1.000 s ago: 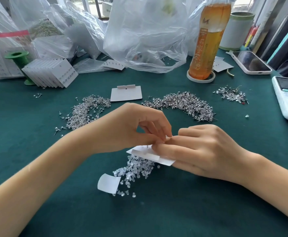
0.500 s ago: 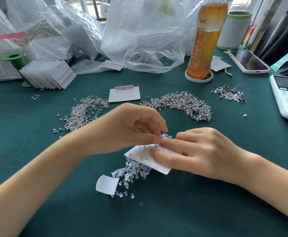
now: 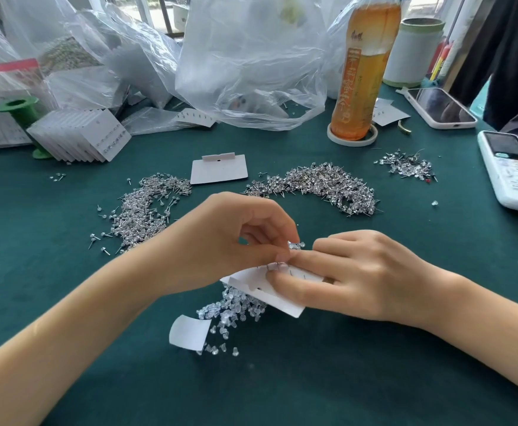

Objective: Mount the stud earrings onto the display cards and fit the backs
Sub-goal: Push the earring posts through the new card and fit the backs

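Note:
My right hand holds a white display card back side up, just above the table, with several stud posts sticking up through its top edge. My left hand pinches something small at those posts, fingertips meeting the right forefinger; the item itself is hidden. Under the card lies a heap of clear earring backs. Two piles of silver stud earrings lie further back. An empty card lies between them.
A small white paper piece lies by the backs. A stack of filled cards and a green spool stand at back left, with plastic bags behind. An orange drink bottle, a phone, a remote and a small stud pile sit at right.
The card has tilted so that more of its back and the row of posts shows. My left fingertips have stayed pinched at the posts on the card's top edge.

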`<state>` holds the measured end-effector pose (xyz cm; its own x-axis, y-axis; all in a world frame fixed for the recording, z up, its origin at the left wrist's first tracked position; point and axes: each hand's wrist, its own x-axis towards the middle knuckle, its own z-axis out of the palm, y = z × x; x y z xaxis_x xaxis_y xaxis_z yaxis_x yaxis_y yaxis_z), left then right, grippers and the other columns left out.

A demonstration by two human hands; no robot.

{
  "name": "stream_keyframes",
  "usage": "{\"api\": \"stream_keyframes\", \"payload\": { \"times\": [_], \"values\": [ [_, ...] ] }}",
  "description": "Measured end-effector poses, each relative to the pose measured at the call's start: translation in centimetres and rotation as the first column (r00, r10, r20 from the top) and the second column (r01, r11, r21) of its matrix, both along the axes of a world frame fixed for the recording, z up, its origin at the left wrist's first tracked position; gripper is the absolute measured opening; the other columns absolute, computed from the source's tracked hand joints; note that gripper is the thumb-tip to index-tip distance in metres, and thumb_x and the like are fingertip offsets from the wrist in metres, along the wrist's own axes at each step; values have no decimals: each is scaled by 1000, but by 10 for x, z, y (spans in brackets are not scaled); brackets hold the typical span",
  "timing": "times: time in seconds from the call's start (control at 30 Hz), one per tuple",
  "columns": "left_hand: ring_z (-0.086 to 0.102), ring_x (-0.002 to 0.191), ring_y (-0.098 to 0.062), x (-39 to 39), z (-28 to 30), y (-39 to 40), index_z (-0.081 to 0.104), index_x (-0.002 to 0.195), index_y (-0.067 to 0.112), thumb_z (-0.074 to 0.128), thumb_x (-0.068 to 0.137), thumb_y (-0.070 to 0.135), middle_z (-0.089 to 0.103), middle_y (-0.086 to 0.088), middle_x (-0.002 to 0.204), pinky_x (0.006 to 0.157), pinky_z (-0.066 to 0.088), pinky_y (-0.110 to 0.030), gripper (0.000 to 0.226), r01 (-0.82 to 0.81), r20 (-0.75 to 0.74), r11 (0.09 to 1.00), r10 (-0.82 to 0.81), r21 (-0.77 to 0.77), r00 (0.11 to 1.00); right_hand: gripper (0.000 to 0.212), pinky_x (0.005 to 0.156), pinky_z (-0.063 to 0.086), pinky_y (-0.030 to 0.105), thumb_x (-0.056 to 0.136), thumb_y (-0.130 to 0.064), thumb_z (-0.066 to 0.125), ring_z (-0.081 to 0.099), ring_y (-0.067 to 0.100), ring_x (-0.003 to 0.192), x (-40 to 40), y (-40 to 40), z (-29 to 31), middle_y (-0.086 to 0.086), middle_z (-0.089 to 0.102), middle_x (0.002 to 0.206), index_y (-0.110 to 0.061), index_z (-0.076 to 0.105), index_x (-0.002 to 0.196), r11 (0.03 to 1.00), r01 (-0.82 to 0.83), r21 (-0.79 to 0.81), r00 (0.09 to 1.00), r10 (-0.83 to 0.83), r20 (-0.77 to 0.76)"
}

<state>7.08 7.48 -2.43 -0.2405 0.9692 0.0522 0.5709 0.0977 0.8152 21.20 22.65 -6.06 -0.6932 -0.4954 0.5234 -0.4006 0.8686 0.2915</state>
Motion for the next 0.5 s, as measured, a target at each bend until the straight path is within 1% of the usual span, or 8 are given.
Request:
{"api": "stream_keyframes", "payload": {
  "times": [0.27, 0.5],
  "values": [
    [68, 77, -6, 2, 0, 0, 69, 89, 18, 74, 78, 5, 72, 7, 83, 75, 52, -17, 17, -2, -25, 1000, 2, 0, 1000, 34, 44, 40, 27, 78, 8, 64, 36, 19, 49, 1, -1, 0, 2, 64, 67, -16, 73, 101, 1000, 13, 20, 1000, -13, -24],
    [68, 76, -8, 3, 1, 2, 69, 88, 15, 73, 78, 2, 72, 3, 83, 76, 52, -17, 17, 5, -13, 1000, -5, 6, 1000, 35, 42, 40, 27, 75, 8, 66, 35, 19, 48, 1, -2, -2, 1, 62, 64, -16, 74, 99, 1000, 29, 10, 998, -28, -48]
  ]
}}
